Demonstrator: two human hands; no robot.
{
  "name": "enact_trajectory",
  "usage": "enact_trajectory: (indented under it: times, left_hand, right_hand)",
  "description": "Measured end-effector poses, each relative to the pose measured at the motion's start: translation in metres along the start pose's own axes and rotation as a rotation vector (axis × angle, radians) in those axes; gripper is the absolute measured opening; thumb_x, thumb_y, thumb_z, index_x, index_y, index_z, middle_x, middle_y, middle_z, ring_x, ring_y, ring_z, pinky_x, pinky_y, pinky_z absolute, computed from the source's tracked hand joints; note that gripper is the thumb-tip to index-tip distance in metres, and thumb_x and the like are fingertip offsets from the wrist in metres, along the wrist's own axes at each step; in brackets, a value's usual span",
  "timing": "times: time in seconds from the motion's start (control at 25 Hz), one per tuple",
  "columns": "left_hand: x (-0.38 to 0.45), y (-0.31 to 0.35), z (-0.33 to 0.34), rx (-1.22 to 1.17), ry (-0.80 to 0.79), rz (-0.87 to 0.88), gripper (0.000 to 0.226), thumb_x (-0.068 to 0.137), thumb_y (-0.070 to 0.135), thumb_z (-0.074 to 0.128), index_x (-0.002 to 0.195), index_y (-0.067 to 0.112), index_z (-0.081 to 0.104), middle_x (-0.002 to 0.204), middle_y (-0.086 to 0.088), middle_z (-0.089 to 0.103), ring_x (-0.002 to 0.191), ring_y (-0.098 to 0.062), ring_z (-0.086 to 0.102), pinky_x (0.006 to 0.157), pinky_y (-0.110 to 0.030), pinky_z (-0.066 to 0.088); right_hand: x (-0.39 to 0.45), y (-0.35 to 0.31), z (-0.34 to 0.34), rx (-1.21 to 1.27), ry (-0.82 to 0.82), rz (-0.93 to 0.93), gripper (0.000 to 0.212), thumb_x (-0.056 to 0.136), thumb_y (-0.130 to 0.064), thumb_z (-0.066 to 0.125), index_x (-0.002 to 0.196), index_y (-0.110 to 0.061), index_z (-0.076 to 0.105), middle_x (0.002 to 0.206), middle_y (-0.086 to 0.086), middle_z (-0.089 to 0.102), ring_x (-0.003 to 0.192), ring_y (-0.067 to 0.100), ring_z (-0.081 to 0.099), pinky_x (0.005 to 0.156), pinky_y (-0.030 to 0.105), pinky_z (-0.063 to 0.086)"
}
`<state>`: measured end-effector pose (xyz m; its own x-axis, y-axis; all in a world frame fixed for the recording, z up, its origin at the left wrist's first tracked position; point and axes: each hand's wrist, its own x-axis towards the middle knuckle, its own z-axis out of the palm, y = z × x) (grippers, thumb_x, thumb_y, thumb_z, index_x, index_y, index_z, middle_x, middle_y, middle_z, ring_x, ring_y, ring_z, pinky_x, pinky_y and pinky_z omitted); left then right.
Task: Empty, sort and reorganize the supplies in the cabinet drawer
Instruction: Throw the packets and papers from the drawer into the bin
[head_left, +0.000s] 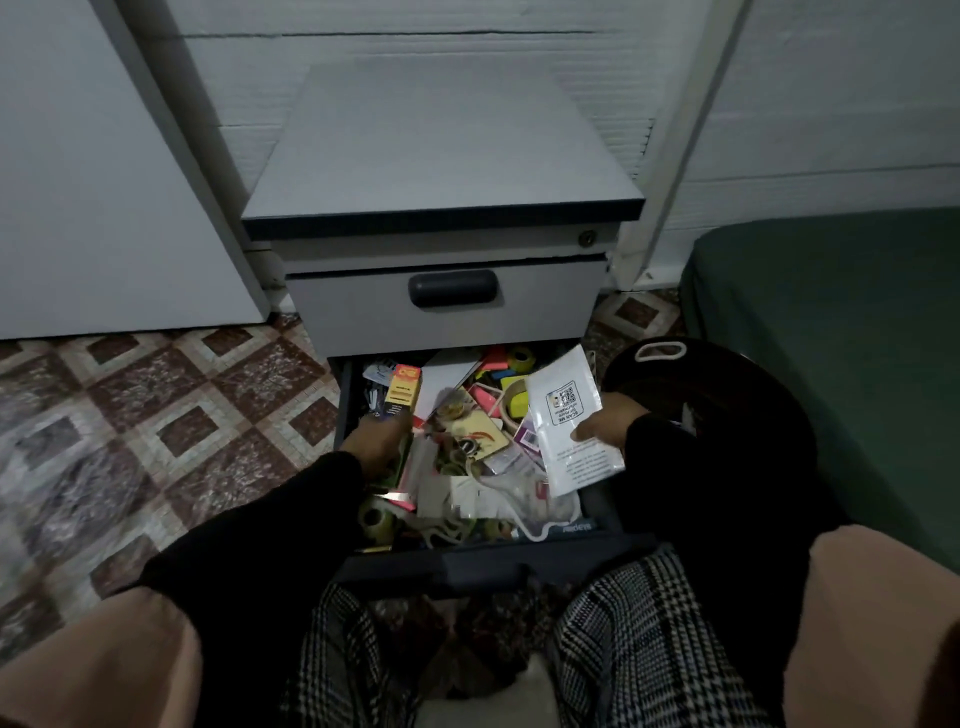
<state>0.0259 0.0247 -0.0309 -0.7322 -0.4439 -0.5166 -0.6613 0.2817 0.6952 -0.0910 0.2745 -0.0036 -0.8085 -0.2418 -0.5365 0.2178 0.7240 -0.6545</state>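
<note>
The grey cabinet's lower drawer (343, 400) stands pulled out, crammed with mixed supplies: sticky notes, tape rolls, cards, clips. My left hand (374, 441) reaches into the drawer's left side and grips a yellow and orange box (402, 392). Over the drawer's right edge, my right hand (605, 421) holds a white packet (563, 415) with a QR code printed on it, thumb on top.
Above the open drawer is a shut drawer with a dark handle (453, 288). A black basket with a white rope handle (662, 351) stands to the right, beside a green cushion (831, 322). Patterned floor tiles (156, 415) lie to the left. My knees sit below the drawer front.
</note>
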Motion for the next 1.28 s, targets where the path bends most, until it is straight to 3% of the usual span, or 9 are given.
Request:
enact_trajectory:
  times: [0.08, 0.2, 0.28, 0.4, 0.6, 0.76, 0.92, 1.04, 1.28]
  left_hand:
    - [-0.007, 0.019, 0.005, 0.099, 0.103, 0.086, 0.027, 0.096, 0.023, 0.041, 0.106, 0.0, 0.049, 0.1, -0.022, 0.051, 0.082, -0.032, 0.054, 0.067, -0.035, 0.042]
    - [-0.02, 0.049, 0.016, 0.066, 0.233, 0.25, 0.021, 0.09, 0.023, 0.049, 0.084, 0.002, 0.047, 0.092, -0.031, 0.058, 0.082, -0.04, 0.06, 0.064, -0.039, 0.045]
    - [-0.024, 0.067, 0.031, 0.108, 0.189, 0.344, 0.022, 0.088, 0.025, 0.054, 0.084, 0.005, 0.047, 0.093, -0.031, 0.061, 0.084, -0.042, 0.061, 0.064, -0.04, 0.046]
    - [-0.042, 0.103, 0.064, 0.107, 0.053, 0.438, 0.02, 0.088, 0.024, 0.057, 0.099, 0.009, 0.05, 0.093, -0.02, 0.063, 0.077, -0.031, 0.061, 0.066, -0.036, 0.048]
    - [-0.042, 0.154, 0.132, 0.113, -0.04, 0.483, 0.05, 0.091, 0.018, 0.058, 0.133, 0.001, 0.038, 0.126, -0.017, 0.055, 0.11, -0.032, 0.056, 0.086, -0.033, 0.045]
    - [-0.037, 0.184, 0.181, 0.099, -0.081, 0.523, 0.052, 0.091, 0.018, 0.059, 0.135, 0.002, 0.037, 0.131, -0.016, 0.053, 0.115, -0.03, 0.054, 0.087, -0.028, 0.043]
    - [-0.022, 0.18, 0.211, 0.216, -0.18, 0.46, 0.067, 0.093, 0.028, 0.055, 0.147, 0.008, 0.021, 0.142, -0.014, 0.045, 0.127, -0.029, 0.047, 0.097, -0.03, 0.04]
    - [-0.013, 0.163, 0.213, 0.226, -0.211, 0.416, 0.071, 0.093, 0.033, 0.055, 0.15, 0.011, 0.018, 0.144, -0.012, 0.043, 0.129, -0.029, 0.046, 0.1, -0.031, 0.04]
    - [-0.003, 0.123, 0.172, 0.183, -0.102, 0.418, 0.058, 0.09, 0.022, 0.061, 0.14, 0.006, 0.037, 0.136, -0.012, 0.052, 0.123, -0.026, 0.051, 0.095, -0.027, 0.041]
  right_hand:
    - [-0.01, -0.001, -0.011, -0.001, 0.044, -0.021, 0.041, 0.083, 0.005, 0.062, 0.123, 0.006, 0.056, 0.129, 0.02, 0.057, 0.118, 0.031, 0.055, 0.093, 0.029, 0.044]
    - [-0.02, 0.005, -0.029, 0.044, 0.098, -0.025, 0.04, 0.083, 0.007, 0.061, 0.123, 0.008, 0.056, 0.129, 0.021, 0.057, 0.119, 0.031, 0.055, 0.094, 0.031, 0.044]
    - [-0.027, 0.01, -0.045, 0.079, 0.138, -0.023, 0.04, 0.083, 0.008, 0.061, 0.122, 0.008, 0.056, 0.128, 0.021, 0.058, 0.118, 0.033, 0.056, 0.093, 0.031, 0.044]
    - [-0.032, 0.023, -0.075, 0.091, 0.203, -0.018, 0.039, 0.082, 0.005, 0.062, 0.121, 0.006, 0.058, 0.126, 0.019, 0.06, 0.117, 0.032, 0.056, 0.092, 0.03, 0.044]
    - [-0.026, 0.061, -0.123, 0.066, 0.334, 0.041, 0.038, 0.081, 0.002, 0.065, 0.119, 0.003, 0.06, 0.124, 0.017, 0.061, 0.114, 0.031, 0.058, 0.092, 0.032, 0.045]
    - [-0.017, 0.088, -0.145, 0.085, 0.425, 0.089, 0.04, 0.077, 0.0, 0.07, 0.116, 0.004, 0.062, 0.121, 0.019, 0.063, 0.11, 0.033, 0.06, 0.093, 0.036, 0.047]
    - [-0.008, 0.107, -0.147, 0.208, 0.334, 0.198, 0.018, 0.08, -0.006, 0.071, 0.089, -0.002, 0.056, 0.091, 0.019, 0.058, 0.083, 0.032, 0.059, 0.08, 0.045, 0.052]
    - [-0.001, 0.113, -0.143, 0.269, 0.303, 0.246, 0.025, 0.083, -0.005, 0.068, 0.093, -0.008, 0.046, 0.082, 0.011, 0.049, 0.091, 0.031, 0.053, 0.086, 0.048, 0.053]
    - [0.013, 0.08, -0.11, 0.385, 0.206, 0.183, 0.026, 0.088, 0.002, 0.056, 0.072, -0.015, 0.043, 0.067, 0.009, 0.049, 0.057, 0.02, 0.045, 0.051, 0.029, 0.046]
